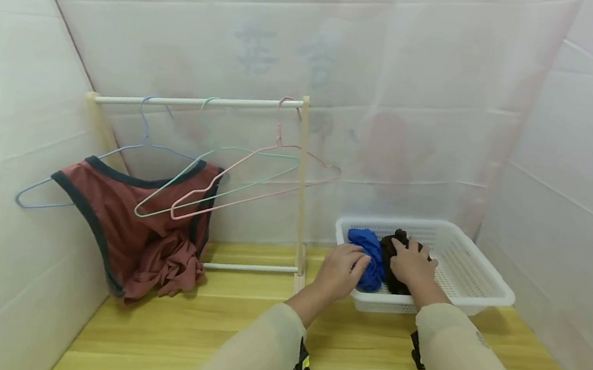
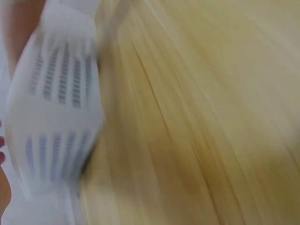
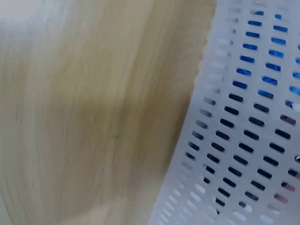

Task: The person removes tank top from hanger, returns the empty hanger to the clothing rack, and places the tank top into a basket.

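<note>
My right hand (image 1: 413, 264) reaches into the white plastic basket (image 1: 485, 283), its fingers spread over a bunched dark brown cloth (image 1: 396, 281). Some of that cloth bulges up past the thumb and forefinger. At the basket's left rim, my left hand (image 1: 339, 271) is beside a crumpled blue cloth (image 1: 371, 269), fingers loosely bent and holding nothing visible. Blue and dark fabric show through the slots of the basket wall (image 3: 243, 133) in the right wrist view. The left wrist view is blurred, with the basket (image 2: 58, 108) along its left side.
Left of the basket stands a rack with a white rail (image 1: 240, 103). A reddish-brown sleeveless top (image 1: 128, 210) hangs there on a blue hanger (image 1: 32, 206). A green hanger (image 1: 270, 176) and a pink hanger (image 1: 241, 202) hang beside it. Pale sheeting (image 1: 430, 132) encloses the wooden tabletop (image 1: 196, 330).
</note>
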A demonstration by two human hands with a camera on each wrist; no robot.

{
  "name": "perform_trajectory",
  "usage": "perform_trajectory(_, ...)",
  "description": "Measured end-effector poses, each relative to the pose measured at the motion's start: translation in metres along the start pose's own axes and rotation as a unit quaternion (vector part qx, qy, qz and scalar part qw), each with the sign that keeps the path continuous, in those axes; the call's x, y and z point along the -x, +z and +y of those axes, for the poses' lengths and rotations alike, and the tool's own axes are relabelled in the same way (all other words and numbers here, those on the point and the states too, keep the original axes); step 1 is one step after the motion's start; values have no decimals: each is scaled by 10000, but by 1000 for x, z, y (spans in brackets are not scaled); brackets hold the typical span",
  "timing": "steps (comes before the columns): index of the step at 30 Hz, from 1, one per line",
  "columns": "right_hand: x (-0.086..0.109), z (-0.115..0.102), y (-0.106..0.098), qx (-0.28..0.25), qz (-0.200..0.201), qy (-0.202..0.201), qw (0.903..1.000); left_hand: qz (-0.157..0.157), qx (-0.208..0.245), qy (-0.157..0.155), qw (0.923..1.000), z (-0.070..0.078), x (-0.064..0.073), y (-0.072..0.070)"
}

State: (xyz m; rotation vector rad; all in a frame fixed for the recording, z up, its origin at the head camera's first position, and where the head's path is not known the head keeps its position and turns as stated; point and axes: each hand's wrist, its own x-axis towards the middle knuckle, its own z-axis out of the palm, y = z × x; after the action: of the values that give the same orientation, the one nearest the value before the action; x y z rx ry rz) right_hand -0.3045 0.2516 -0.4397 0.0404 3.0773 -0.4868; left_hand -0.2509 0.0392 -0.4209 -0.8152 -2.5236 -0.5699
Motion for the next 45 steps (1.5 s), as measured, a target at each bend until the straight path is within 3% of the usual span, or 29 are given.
perform_trajectory(7, -2, -4, -7, 79, 416, -262, 9988, 62, -399, -71, 9992, -49, 24, -15)
perform_trajectory(11, -3, -23, -7, 103, 800, -374, 9960, 50, -615, -48, 9981, -67, 40, -27)
perform_trajectory(15, -5, -49, -10, -42, 1312, -705, 9888, 243, -802, 141, 9964, -78, 52, -39)
perform_trajectory(21, -11, -105, -15, -992, 2053, -1669, 9593, 769, -886, 185, 9929, -96, 66, -49)
perform_trajectory(28, -9, -165, -26, -2558, 1829, -2294, 9211, 901, -1229, -16, 9883, -116, 82, -70)
perform_trajectory(34, -12, -180, -28, -3035, 1811, -2289, 9070, 899, -1466, -282, 9847, -134, 93, -101)
perform_trajectory(41, -15, -188, -23, -3317, 2170, -2217, 8909, 1635, -1794, 37, 9701, -164, 111, -141)
perform_trajectory(45, -15, -192, -21, -3391, 2262, -2286, 8841, 1803, -2005, 201, 9627, -174, 117, -168)
